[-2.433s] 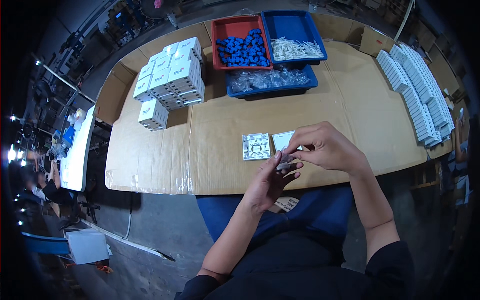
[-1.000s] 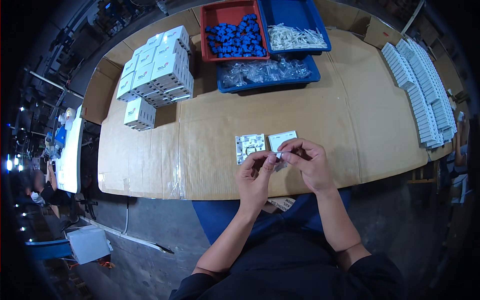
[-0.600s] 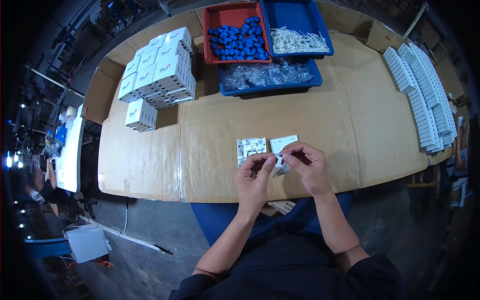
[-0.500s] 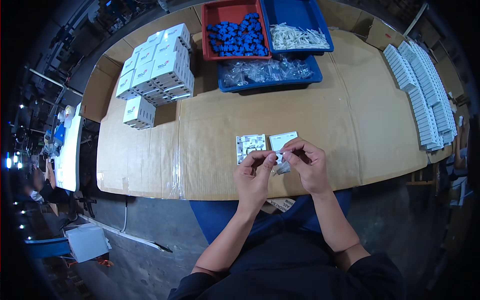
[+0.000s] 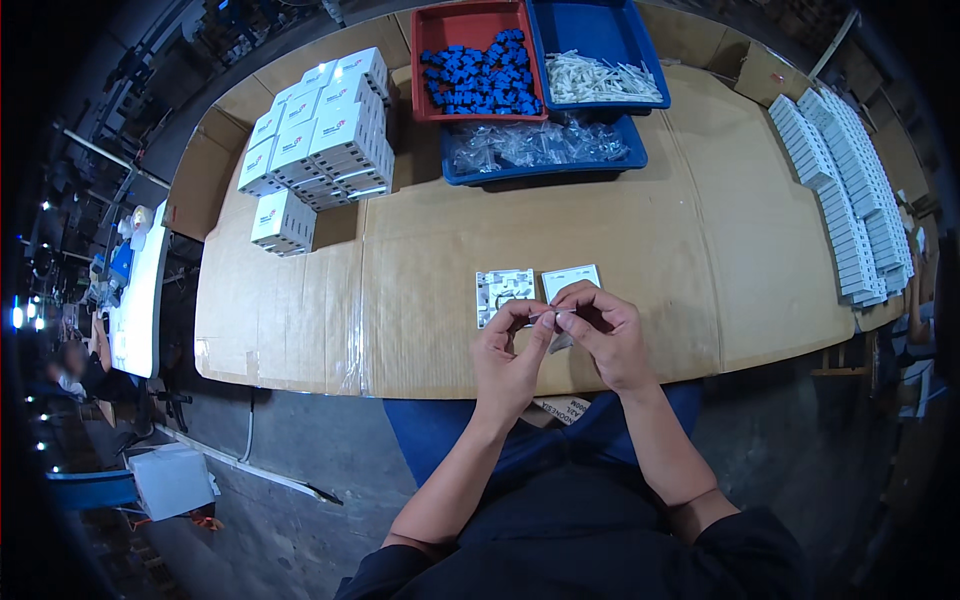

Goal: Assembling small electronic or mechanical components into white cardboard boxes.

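- The cardboard-covered table fills the middle of the view; its near edge curves past the person's wrists at 6 o'clock.
- A stack of white boxes stands at 10 o'clock from the hands; one box sits apart at its near corner.
- Rows of white plates run along the table's edge at 2 o'clock.
- At 12 o'clock lie a red tray of blue parts, a blue tray of white pieces beside it, and a nearer blue tray of clear bags.
- The left hand and right hand meet over the near edge; fingertips of both pinch a small clear piece between them; what it is cannot be told.
- Two white square plates lie just past the fingers at 12 o'clock: the open-backed one on the left, the plain one touching the right hand's fingers.
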Tool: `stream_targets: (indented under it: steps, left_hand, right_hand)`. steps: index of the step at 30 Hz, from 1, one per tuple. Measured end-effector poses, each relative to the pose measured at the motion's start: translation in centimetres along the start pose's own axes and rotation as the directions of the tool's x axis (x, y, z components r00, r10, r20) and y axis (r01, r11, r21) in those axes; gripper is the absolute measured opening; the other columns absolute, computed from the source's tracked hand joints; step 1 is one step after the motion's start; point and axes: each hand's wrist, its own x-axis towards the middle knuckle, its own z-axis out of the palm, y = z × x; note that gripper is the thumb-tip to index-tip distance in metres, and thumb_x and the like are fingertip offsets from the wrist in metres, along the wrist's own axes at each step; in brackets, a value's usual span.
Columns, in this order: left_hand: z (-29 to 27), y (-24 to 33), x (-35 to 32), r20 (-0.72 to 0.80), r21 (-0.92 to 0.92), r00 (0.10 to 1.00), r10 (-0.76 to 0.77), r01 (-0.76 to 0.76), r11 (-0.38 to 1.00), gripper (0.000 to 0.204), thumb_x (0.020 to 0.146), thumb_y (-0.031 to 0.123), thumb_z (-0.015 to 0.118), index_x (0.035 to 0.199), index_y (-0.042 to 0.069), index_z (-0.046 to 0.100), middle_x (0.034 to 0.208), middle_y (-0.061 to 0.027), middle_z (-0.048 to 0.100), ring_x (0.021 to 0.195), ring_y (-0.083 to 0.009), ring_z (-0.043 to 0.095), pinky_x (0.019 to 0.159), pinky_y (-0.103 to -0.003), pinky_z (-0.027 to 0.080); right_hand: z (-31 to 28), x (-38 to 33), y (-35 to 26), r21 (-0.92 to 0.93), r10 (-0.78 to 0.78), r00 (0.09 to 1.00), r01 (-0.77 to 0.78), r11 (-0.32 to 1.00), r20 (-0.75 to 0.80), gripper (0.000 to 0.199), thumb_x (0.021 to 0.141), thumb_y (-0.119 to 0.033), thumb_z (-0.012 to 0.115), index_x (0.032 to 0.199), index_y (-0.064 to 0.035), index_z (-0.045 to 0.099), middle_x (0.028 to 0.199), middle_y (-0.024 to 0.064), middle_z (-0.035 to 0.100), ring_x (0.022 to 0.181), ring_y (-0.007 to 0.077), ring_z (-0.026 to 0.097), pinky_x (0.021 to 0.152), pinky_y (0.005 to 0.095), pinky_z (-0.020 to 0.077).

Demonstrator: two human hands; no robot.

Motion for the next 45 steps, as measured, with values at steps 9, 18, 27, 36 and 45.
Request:
stream_targets:
  steps: [9, 18, 27, 36, 45]
  left_hand:
    - [-0.7, 1.5, 0.6, 0.127, -0.057, 0.992, -0.021, 0.029, 0.998, 0.005, 0.099, 0.004, 0.07, 0.102, -0.001, 0.069, 0.101, -0.0061, 0.072, 0.096, -0.0118, 0.066, 0.089, -0.027, 0.052]
    - [-1.2, 0.4, 0.9, 0.267, -0.325, 0.851, -0.453, 0.522, 0.789, 0.027, 0.11, 0.025, 0.055, 0.116, 0.002, 0.068, 0.101, -0.0074, 0.072, 0.087, -0.0155, 0.068, 0.083, -0.031, 0.056]
    - [-1.7, 0.2, 0.8, 0.139, -0.31, 0.918, -0.37, 0.396, 0.864, 0.021, 0.1, 0.011, 0.07, 0.12, 0.004, 0.069, 0.095, -0.0024, 0.069, 0.088, -0.014, 0.066, 0.083, -0.031, 0.055]
    - [-1.3, -0.3, 0.8, 0.062, -0.184, 0.975, -0.214, 0.222, 0.958, 0.013, 0.101, 0.009, 0.069, 0.111, 0.001, 0.067, 0.096, -0.0041, 0.068, 0.088, -0.012, 0.066, 0.081, -0.029, 0.056]
    - [-1.8, -0.7, 0.7, 0.023, -0.196, 0.988, -0.152, 0.154, 0.968, 0.008, 0.101, 0.005, 0.065, 0.108, 0.002, 0.064, 0.1, -0.0048, 0.066, 0.086, -0.0127, 0.067, 0.079, -0.029, 0.057]
  right_hand:
    - [-0.9, 0.2, -1.3, 0.078, -0.025, 0.999, 0.023, 0.997, 0.026, 0.004, 0.095, 0.001, 0.069, 0.095, 0.004, 0.072, 0.106, 0.0068, 0.067, 0.098, 0.0131, 0.063, 0.087, 0.0275, 0.0503]
    - [-1.9, 0.8, -1.7, -0.023, -0.095, 0.99, 0.098, 0.995, 0.1, 0.011, 0.097, -0.005, 0.07, 0.104, -0.0007, 0.077, 0.116, 0.0112, 0.068, 0.111, 0.0187, 0.062, 0.094, 0.0318, 0.0498]
    - [-3.1, 1.1, -3.2, -0.129, -0.095, 0.977, 0.121, 0.984, 0.188, 0.017, 0.099, -0.009, 0.068, 0.111, 0.0008, 0.075, 0.13, 0.0157, 0.066, 0.122, 0.0252, 0.06, 0.104, 0.0378, 0.0477]
    - [-2.3, 0.3, -2.5, -0.18, 0.171, 0.985, -0.17, 0.969, -0.008, 0.031, 0.095, 0.004, 0.07, 0.126, 0.0012, 0.064, 0.117, 0.007, 0.069, 0.104, 0.0109, 0.065, 0.087, 0.026, 0.0566]
    - [-1.5, 0.5, -2.6, -0.135, 0.158, 0.987, -0.158, 0.978, -0.01, 0.042, 0.095, 0.008, 0.067, 0.136, 0.0002, 0.056, 0.11, 0.0088, 0.068, 0.103, 0.0128, 0.066, 0.088, 0.0271, 0.0575]
